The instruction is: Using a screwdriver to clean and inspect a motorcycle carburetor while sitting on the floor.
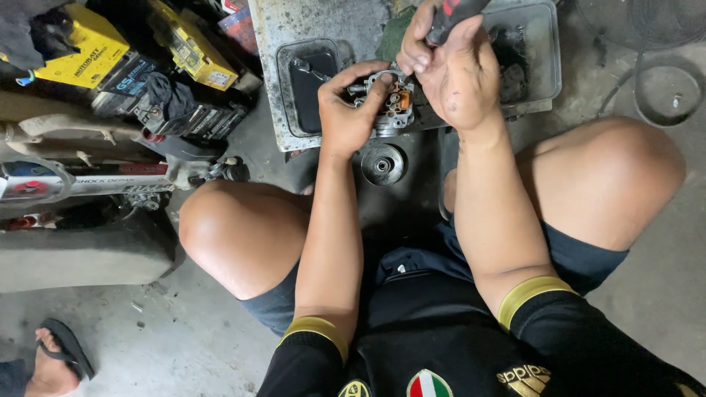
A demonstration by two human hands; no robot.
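Both hands [353,110] crowd carburetor [390,103] at tray edge [555,59].

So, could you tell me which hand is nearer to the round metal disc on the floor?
Left. The left hand is just above the disc; the right hand is farther up.

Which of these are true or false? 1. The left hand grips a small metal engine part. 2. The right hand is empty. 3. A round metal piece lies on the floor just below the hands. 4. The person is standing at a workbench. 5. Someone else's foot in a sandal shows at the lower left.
1. True: the left hand holds the metal part over a grimy tray.
2. False: the right hand grips a dark-handled tool.
3. True: the round piece lies there.
4. False: the person sits low, bare knees spread.
5. True: the foot wears a black sandal.
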